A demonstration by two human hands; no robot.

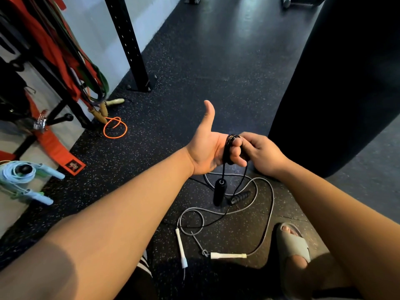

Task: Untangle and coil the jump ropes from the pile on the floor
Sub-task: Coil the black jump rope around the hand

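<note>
I'm looping the light, limp black rope (pixel 227 146) round my left hand's (pixel 207 148) curled fingers, my right hand (pixel 263 153) pinching it close beside the coil.

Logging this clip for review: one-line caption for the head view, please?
Black jump rope wound round the left hand, right hand gripping it; grey rope lies loose on the floor.

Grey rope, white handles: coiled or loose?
Loose. The grey rope sprawls in open loops across the floor, its white handles lying apart.
</note>
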